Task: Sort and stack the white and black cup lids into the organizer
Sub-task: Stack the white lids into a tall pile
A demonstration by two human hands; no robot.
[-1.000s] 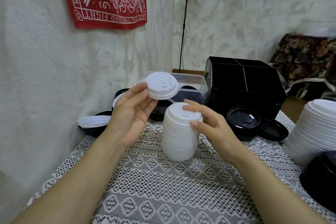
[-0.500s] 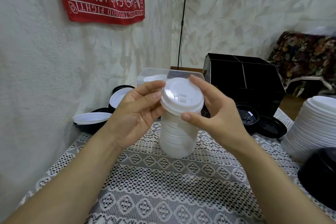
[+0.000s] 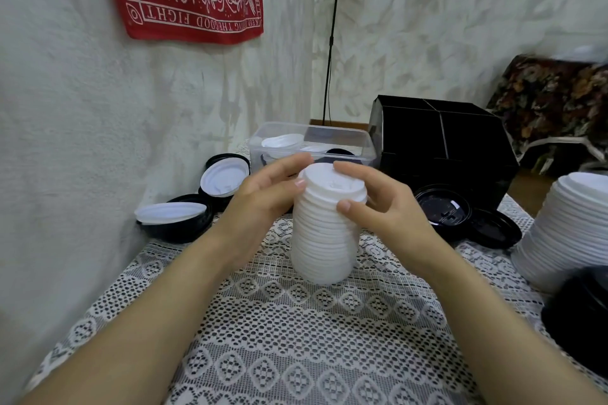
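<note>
A tall stack of white cup lids (image 3: pixel 324 240) stands upright on the lace-covered table (image 3: pixel 296 339) in the middle. My left hand (image 3: pixel 263 200) and my right hand (image 3: pixel 385 204) grip its top from either side, fingers on the topmost white lid (image 3: pixel 330 179). The black organizer (image 3: pixel 441 148) with its dividers stands behind to the right. Black lids (image 3: pixel 442 207) lie in front of it. A second, wider stack of white lids (image 3: pixel 569 230) stands at the right, with a black lid stack (image 3: pixel 582 316) before it.
A clear plastic box (image 3: pixel 312 141) with a few lids sits behind the hands. Loose white and black lids (image 3: pixel 225 177) lie by the left wall. A black cable (image 3: pixel 330 36) hangs down the wall. A floral seat (image 3: pixel 552 102) is at the far right.
My left hand carried a single white lid from the left onto the stack's top. Both hands then lowered it until it seated; they now clasp the stack's upper part.
</note>
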